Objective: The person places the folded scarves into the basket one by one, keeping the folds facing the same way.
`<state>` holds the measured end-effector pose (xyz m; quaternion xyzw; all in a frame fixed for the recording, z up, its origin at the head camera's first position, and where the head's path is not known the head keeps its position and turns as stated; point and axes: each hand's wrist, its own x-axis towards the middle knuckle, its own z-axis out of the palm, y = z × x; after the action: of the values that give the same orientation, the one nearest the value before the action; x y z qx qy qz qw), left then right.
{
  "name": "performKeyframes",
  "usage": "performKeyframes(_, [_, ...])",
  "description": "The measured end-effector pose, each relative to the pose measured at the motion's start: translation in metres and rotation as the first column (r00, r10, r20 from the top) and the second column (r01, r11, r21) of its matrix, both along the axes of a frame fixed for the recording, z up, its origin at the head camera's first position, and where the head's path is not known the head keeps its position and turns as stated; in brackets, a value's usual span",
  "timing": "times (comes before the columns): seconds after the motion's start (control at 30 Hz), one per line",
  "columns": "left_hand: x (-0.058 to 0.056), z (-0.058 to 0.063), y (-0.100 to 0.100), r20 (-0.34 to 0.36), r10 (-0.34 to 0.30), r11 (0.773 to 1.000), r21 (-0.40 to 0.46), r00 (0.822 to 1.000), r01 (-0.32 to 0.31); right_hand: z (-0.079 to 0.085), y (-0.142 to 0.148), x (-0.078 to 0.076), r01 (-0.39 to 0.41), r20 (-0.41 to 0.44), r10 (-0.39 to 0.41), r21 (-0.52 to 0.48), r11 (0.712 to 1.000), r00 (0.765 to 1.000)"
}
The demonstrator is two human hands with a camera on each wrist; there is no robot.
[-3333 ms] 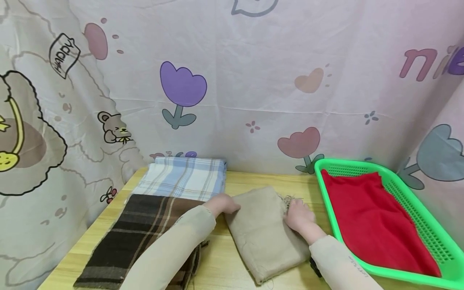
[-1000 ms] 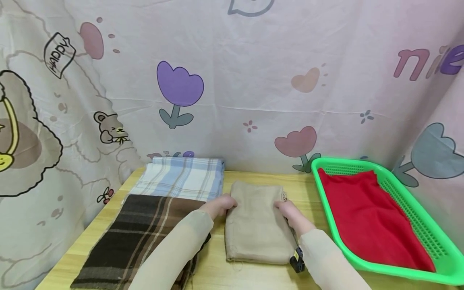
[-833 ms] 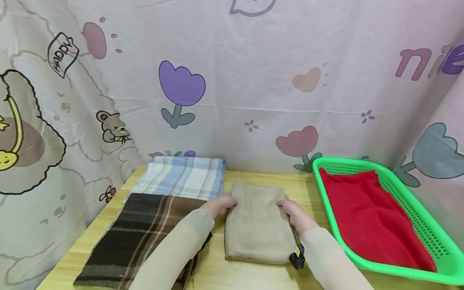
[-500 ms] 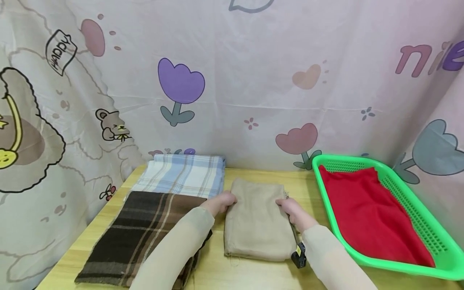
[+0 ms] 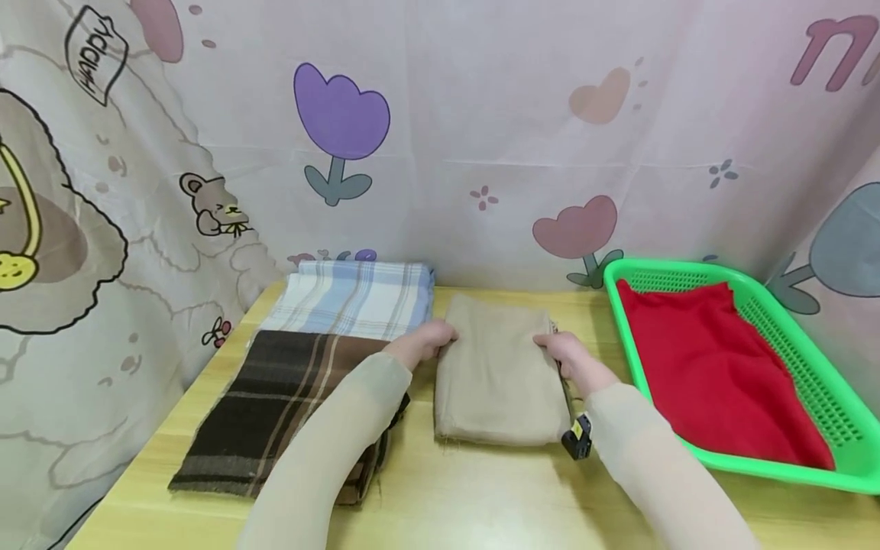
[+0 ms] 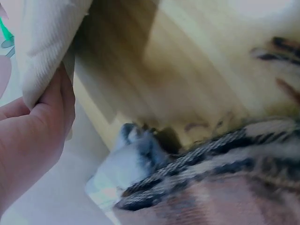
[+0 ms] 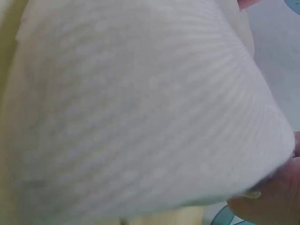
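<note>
A folded beige scarf (image 5: 502,374) with a little fringe at its right side lies squared up in the middle of the head view. My left hand (image 5: 428,340) pinches its left edge, thumb on top; in the left wrist view those fingers (image 6: 58,101) grip the folded layers above the table. On the opposite edge my right hand (image 5: 576,360) holds the scarf between thumb and fingers. The beige cloth (image 7: 140,103) fills most of the right wrist view and hides much of that hand.
Left of it, a brown and black plaid scarf (image 5: 254,405) lies in front of a blue and white plaid one (image 5: 357,298). To the right, a green basket (image 5: 667,264) contains a red cloth (image 5: 722,374). A patterned curtain (image 5: 474,92) stands behind the wooden table (image 5: 467,496).
The beige scarf has turned from slanted to straight, and my right hand has shifted from its fringed corner to its side edge. The head view has since tilted lower.
</note>
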<state>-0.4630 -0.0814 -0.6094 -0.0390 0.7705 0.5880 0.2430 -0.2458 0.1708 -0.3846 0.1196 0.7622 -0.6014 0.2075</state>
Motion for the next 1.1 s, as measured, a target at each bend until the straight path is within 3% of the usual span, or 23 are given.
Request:
performKeyframes(0.03, [0.007, 0.021, 0.003, -0.006, -0.005, 1.000, -0.002, 1.000, 0.005, 0.006, 0.002, -0.003, -0.001, -0.002, 0.001, 0.007, 1.000, 1.000])
performKeyframes(0.17, [0.053, 0.113, 0.014, -0.037, -0.032, 0.999, -0.018, 0.999, 0.031, 0.026, 0.009, -0.011, -0.014, -0.003, 0.014, 0.039, 0.999, 1.000])
performKeyframes(0.23, [0.071, 0.145, 0.016, -0.035, -0.029, 1.000, -0.014, 0.999, 0.028, 0.034, 0.011, -0.014, -0.019, 0.006, 0.019, 0.042, 0.999, 1.000])
performKeyframes(0.3, [0.080, 0.165, 0.019, -0.030, -0.020, 1.000, -0.002, 0.999, 0.020, 0.042, 0.013, -0.015, -0.030, 0.015, 0.030, 0.039, 0.999, 0.999])
performKeyframes(0.33, [0.095, 0.184, 0.021, -0.035, -0.017, 1.000, -0.007, 0.999, 0.017, 0.047, 0.014, -0.015, -0.034, 0.017, 0.034, 0.037, 0.999, 0.999])
performKeyframes(0.47, [0.086, 0.196, 0.027, -0.052, -0.007, 1.000, 0.026, 0.999, 0.008, 0.064, 0.021, -0.017, -0.040, 0.008, 0.040, -0.003, 0.999, 0.999])
performKeyframes(0.53, [0.089, 0.213, 0.032, -0.052, -0.002, 0.999, 0.039, 0.999, 0.004, 0.073, 0.026, -0.019, -0.046, -0.002, 0.046, -0.043, 0.998, 0.999])
performKeyframes(0.57, [0.078, 0.209, 0.033, -0.060, -0.006, 0.998, 0.061, 0.998, 0.009, 0.077, 0.029, -0.019, -0.050, -0.006, 0.050, -0.068, 0.996, 0.999])
performKeyframes(0.7, [0.123, 0.274, 0.050, -0.067, 0.018, 0.999, 0.035, 0.998, -0.015, 0.091, 0.043, -0.024, -0.084, -0.019, 0.082, -0.130, 0.988, 0.996])
performKeyframes(0.8, [0.147, 0.310, 0.062, -0.070, 0.031, 1.000, 0.005, 0.997, -0.031, 0.098, 0.054, -0.026, -0.108, -0.027, 0.106, -0.128, 0.986, 0.994])
performKeyframes(0.9, [0.153, 0.327, 0.071, -0.069, 0.032, 0.999, -0.001, 0.997, -0.032, 0.105, 0.064, -0.028, -0.124, -0.036, 0.120, -0.106, 0.987, 0.992])
performKeyframes(1.1, [0.150, 0.337, 0.092, -0.076, 0.017, 1.000, 0.017, 0.997, -0.016, 0.115, 0.086, -0.028, -0.120, -0.049, 0.118, -0.034, 0.992, 0.992])
